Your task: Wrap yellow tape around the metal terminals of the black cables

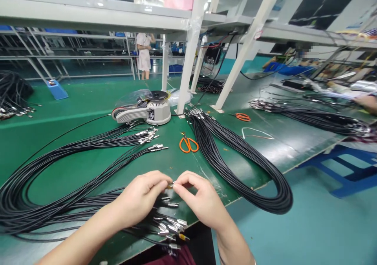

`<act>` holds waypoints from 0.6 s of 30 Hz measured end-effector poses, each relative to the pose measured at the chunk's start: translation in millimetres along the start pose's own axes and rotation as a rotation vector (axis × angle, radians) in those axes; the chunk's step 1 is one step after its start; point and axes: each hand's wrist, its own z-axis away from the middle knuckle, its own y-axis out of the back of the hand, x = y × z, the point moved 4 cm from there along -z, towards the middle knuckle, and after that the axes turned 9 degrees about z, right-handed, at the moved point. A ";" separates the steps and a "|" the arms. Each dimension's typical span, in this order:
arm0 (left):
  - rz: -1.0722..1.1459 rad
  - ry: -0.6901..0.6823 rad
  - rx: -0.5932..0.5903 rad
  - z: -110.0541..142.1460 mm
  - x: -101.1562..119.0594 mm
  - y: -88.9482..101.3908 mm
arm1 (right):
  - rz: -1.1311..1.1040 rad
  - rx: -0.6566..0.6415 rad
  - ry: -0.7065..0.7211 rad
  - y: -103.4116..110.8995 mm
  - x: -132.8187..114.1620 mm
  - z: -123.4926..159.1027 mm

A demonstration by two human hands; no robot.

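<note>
1. Left hand [147, 196] and right hand [196, 196] meet in fingertip pinches, holding what seems a small connector [171, 185] above the desk [165, 163]; fingers partly hide it.
2. Likely light, hard, slippery: grip its metal body; nearby black cables [97, 200] look bendy.

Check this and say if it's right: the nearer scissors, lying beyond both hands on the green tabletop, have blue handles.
Wrong colour: the head view shows orange handles. The nearer scissors do lie beyond the left hand and right hand on the green tabletop.
</note>
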 end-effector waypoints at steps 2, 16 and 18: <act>0.042 0.103 0.067 5.2 -9.6 10.1 | -0.024 0.038 -0.042 -3.9 5.8 -1.7; 0.022 0.127 -0.011 -5.6 -13.9 -4.8 | -0.119 0.065 -0.106 -9.9 15.4 1.8; 0.094 0.158 0.006 -4.7 -16.9 -6.0 | -0.153 0.069 -0.144 -12.7 16.8 2.3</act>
